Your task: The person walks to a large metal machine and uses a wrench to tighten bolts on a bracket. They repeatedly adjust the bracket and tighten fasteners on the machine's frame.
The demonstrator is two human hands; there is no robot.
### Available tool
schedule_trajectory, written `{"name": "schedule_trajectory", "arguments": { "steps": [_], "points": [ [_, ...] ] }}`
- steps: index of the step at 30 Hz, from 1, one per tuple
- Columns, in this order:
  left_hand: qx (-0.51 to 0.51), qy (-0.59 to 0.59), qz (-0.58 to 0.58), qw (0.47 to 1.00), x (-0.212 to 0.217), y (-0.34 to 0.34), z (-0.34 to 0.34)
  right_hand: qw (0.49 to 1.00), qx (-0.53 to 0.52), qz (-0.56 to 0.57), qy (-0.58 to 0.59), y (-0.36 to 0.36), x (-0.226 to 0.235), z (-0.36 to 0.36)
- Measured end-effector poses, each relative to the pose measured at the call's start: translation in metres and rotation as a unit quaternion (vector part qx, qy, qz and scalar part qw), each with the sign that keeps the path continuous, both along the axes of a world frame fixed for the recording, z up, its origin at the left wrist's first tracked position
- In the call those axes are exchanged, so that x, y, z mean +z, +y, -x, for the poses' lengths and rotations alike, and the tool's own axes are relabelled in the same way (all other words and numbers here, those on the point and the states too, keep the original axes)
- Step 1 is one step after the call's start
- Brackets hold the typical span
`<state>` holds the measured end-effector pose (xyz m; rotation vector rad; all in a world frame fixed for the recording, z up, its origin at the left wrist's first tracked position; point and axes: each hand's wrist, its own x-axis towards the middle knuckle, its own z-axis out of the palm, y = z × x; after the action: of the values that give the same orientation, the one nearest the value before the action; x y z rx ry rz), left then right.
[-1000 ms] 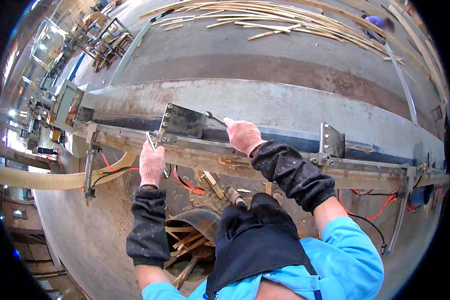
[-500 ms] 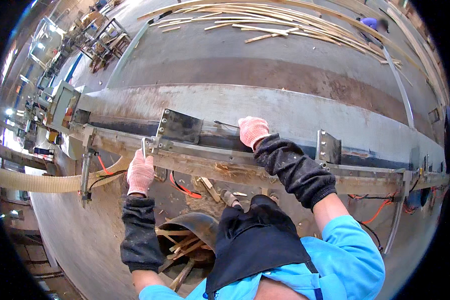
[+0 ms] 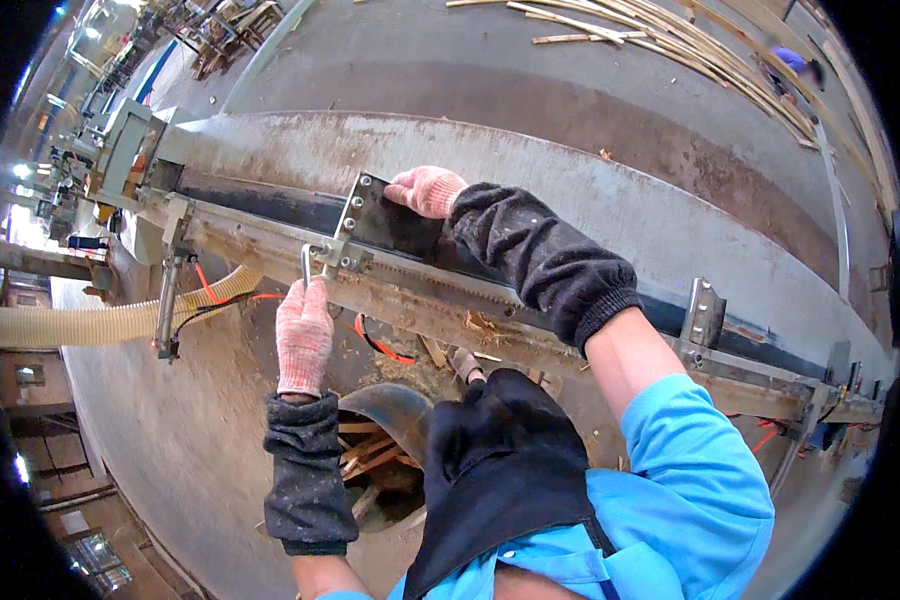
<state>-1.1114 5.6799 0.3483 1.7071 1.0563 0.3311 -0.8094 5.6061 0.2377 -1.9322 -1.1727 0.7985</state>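
Note:
Both my hands wear pale pink knit gloves. My left hand (image 3: 304,335) is closed around a bent silver metal bar (image 3: 307,264), which meets a small metal block on the machine's rail (image 3: 450,284). I cannot tell whether the bar is a lever or a hex key. Just above, a dark metal plate (image 3: 390,222) with a bolted edge stands across the rail. My right hand (image 3: 426,191) is at the plate's upper edge, fingers curled against it. Part of the plate's far edge is hidden behind that hand.
A second bolted plate (image 3: 705,312) stands farther right along the rail. A ribbed cream hose (image 3: 90,325) runs out to the left. Wood offcuts lie in a rounded container (image 3: 395,405) by my legs. Long wooden strips (image 3: 650,40) lie on the far floor, near another person (image 3: 792,62).
My right hand has moved left to the dark plate; the thin rod at that hand no longer shows. My left hand stays at the metal bar. The view has shifted.

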Motion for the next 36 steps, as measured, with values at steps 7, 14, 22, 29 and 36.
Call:
{"name": "schedule_trajectory", "arguments": {
  "steps": [7,14,22,29,36],
  "points": [
    [-0.025,0.013,-0.094,0.995,0.003,-0.006,-0.007,0.999,-0.023,0.021,0.044,0.008,-0.005,-0.007],
    [0.024,0.021,0.002,0.999,0.018,-0.011,-0.016,0.996,-0.031,0.018,0.079,0.008,-0.004,-0.008],
    [0.074,0.002,0.060,0.995,0.024,-0.023,-0.024,0.997,-0.038,0.006,0.061,0.003,-0.003,-0.005],
    [0.133,-0.060,0.141,0.979,0.025,-0.042,-0.036,0.997,-0.038,-0.002,0.068,0.005,-0.005,-0.006],
    [0.127,-0.041,0.124,0.983,0.029,-0.047,-0.039,0.995,-0.054,-0.001,0.081,0.004,-0.006,-0.005]
  ]
}}
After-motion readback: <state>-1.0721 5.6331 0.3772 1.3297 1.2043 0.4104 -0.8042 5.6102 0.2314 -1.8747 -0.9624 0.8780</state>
